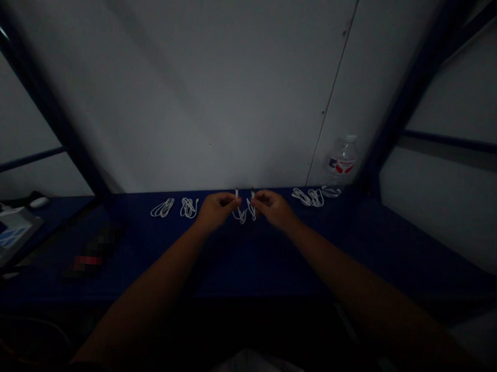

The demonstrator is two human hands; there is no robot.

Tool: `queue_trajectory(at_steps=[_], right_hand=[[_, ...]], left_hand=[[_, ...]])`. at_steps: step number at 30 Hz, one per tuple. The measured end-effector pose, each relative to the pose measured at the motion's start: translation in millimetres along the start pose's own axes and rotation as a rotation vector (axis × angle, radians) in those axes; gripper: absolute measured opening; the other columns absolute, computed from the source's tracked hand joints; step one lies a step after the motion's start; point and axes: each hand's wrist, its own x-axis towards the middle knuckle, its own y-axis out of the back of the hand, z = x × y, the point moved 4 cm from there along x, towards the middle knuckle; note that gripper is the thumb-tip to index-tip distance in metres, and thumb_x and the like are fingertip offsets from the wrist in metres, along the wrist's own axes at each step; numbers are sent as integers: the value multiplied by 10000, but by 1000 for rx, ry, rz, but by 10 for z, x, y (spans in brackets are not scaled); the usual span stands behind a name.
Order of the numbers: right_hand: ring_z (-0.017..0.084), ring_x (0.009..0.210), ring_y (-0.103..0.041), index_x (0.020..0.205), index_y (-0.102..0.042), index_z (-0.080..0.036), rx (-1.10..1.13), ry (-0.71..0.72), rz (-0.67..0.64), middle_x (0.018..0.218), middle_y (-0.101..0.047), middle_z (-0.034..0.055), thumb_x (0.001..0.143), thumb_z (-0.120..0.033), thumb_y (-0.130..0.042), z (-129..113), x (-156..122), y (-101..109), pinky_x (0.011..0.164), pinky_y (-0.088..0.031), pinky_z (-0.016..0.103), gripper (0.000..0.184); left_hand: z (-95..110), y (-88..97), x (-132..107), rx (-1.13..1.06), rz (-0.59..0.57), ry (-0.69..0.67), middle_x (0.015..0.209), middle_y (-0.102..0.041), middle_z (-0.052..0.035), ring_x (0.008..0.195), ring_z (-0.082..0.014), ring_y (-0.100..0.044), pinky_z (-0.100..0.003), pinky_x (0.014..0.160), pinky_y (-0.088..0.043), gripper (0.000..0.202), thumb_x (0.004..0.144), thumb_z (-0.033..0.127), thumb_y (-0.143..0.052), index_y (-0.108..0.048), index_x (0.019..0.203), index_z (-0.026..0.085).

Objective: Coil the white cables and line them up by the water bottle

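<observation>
Left hand (pixel 218 210): pinches a slim white plug end (pixel 236 193), upright.
Right hand (pixel 275 207): pinches a matching white plug (pixel 253 194), upright, just apart.
Thin white looped cord (pixel 241 216): between both hands, toward the blue desk's (pixel 259 267) far edge.

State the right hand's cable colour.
The cable in the right hand is white, seen best in the head view.

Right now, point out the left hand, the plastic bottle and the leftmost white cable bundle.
Left hand (pixel 215 207): head view, on the middle of the hand.
Plastic bottle (pixel 342 166): head view, on its label.
Leftmost white cable bundle (pixel 163 207): head view, on its loops.
</observation>
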Motion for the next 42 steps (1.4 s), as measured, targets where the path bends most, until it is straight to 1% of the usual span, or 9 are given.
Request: queue_trajectory(at_steps=[9, 13, 16, 20, 24, 29, 32, 37, 42], right_hand=[[137, 590, -578, 803, -588, -197, -26, 30, 24, 713, -616, 5, 725, -463, -695, -72, -21, -13, 577, -506, 284, 298], [137, 591, -586, 817, -582, -198, -31, 52, 28, 745, -627, 9, 731, -462, -690, -71, -18, -8, 585, -515, 290, 299], [156, 636, -615, 847, -588, -202, -61, 105, 34, 756, -634, 12, 747, -461, -683, -105, -39, 13, 637, -526, 309, 293], [172, 715, -629, 879, -633, -210, -189, 228, 19, 814, -666, 37, 802, -432, -646, -241, -98, 23, 696, -508, 310, 235], [183, 768, -630, 889, -646, -208, -224, 246, 81, 878, -675, 55, 813, -444, -635, -266, -88, 69, 717, -506, 312, 248], [165, 738, -623, 897, -613, -202, -58, 208, 237, 823, -660, 37, 813, -441, -639, -107, 43, 289, 728, -513, 314, 254], [140, 718, -635, 925, -582, -210, 97, 219, 374, 818, -657, 17, 833, -416, -625, -57, 114, 536, 748, -523, 305, 230], [138, 673, -668, 919, -509, -233, 379, 151, 667, 832, -662, -8, 823, -387, -628, 39, 185, 1132, 672, -562, 307, 216], [130, 717, -695, 910, -480, -238, 611, 121, 958, 829, -667, -24, 864, -270, -539, 209, 120, 1820, 627, -576, 265, 82]], left_hand=[[19, -8, -10, 85, 22, -24, 771, -710, -57, 698, -162, -609, -290, 656, -451, 249, 800, 418, -667, -750, 848, 188], [2, -15, -2, 56, 24, -40, 846, -726, -67, 731, -166, -626, -299, 687, -469, 264, 810, 391, -662, -746, 961, 190], [69, 1, -4, 46, 37, -121, 924, -721, -81, 785, -174, -637, -309, 733, -484, 281, 818, 367, -660, -735, 1025, 192], [209, 10, -28, 148, -2, -266, 962, -693, -75, 861, -175, -622, -305, 787, -478, 186, 846, 331, -631, -756, 932, 223], [221, 15, -41, 152, -1, -275, 964, -676, -71, 869, -177, -609, -304, 798, -471, 197, 865, 330, -611, -745, 969, 230], [85, 189, 2, 91, 272, -191, 974, -643, -69, 815, -164, -578, -295, 752, -465, 301, 913, 347, -541, -669, 1158, 226], [-20, 416, 34, 29, 492, -69, 769, -588, -22, 614, -127, -495, -251, 591, -416, 366, 938, 356, -486, -579, 1270, 236], [-177, 951, 80, -3, 784, 25, 702, -516, 9, 569, -107, -432, -229, 551, -366, 320, 911, 388, -515, -622, 1140, 192], [-460, 1581, 65, -264, 1090, 131, 707, -473, 11, 548, -91, -431, -215, 539, -354, 354, 959, 380, -374, -586, 1135, 159]])
